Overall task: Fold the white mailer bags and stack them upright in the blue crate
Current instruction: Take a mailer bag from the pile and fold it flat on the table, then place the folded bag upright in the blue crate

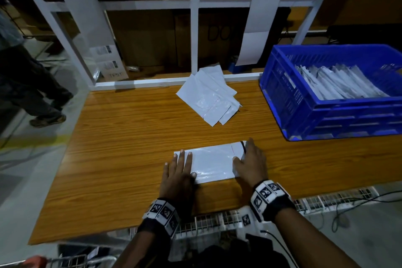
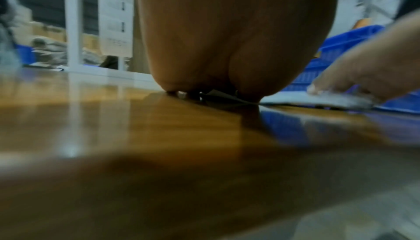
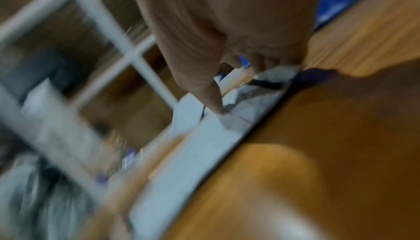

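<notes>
A folded white mailer bag (image 1: 213, 163) lies flat near the front of the wooden table (image 1: 119, 148). My left hand (image 1: 178, 169) lies flat with straight fingers on its left end. My right hand (image 1: 250, 163) rests on its right end, thumb on top, by a dark strip. In the blurred right wrist view the thumb of my right hand (image 3: 227, 19) touches the bag (image 3: 193, 154). The left wrist view shows my left hand (image 2: 227, 37) on the table. The blue crate (image 1: 326, 106) at the right holds several folded bags (image 1: 339, 82) leaning upright. A loose pile of unfolded bags (image 1: 208, 95) lies at the back.
A white metal frame (image 1: 194, 28) with hanging white sheets runs along the table's back edge. A person's legs (image 1: 43, 98) are on the floor at the left. A white wire basket (image 1: 206, 222) and cables sit below the front edge.
</notes>
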`<act>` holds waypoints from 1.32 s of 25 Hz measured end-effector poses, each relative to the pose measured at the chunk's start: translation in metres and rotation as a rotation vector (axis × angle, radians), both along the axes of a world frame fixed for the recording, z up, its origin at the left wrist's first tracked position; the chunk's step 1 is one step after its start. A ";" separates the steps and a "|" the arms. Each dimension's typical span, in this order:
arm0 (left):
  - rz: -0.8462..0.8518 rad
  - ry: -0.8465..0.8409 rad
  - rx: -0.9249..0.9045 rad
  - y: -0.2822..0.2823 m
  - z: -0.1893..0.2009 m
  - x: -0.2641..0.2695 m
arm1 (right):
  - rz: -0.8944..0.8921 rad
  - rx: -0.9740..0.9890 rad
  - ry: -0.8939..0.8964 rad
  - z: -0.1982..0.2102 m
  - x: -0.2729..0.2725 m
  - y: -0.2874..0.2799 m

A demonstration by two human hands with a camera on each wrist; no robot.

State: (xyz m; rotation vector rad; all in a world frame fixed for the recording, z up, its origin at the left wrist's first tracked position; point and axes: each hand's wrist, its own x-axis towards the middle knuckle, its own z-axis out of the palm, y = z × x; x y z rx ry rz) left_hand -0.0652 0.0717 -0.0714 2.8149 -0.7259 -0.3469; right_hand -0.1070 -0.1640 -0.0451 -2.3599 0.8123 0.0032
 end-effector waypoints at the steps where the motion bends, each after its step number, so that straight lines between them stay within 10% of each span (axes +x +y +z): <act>1: -0.008 0.000 -0.001 0.000 0.002 0.000 | -0.081 0.148 -0.039 0.006 0.003 -0.003; 7: 0.075 0.003 -0.089 0.001 0.008 -0.016 | -0.153 0.345 -0.261 0.049 -0.045 -0.013; 15: 0.008 0.046 -0.876 -0.079 0.078 -0.026 | -0.141 0.291 -0.714 0.110 -0.120 -0.042; 33: 0.073 0.027 -1.394 -0.375 0.191 -0.098 | 0.055 -0.106 -0.541 0.197 -0.252 -0.308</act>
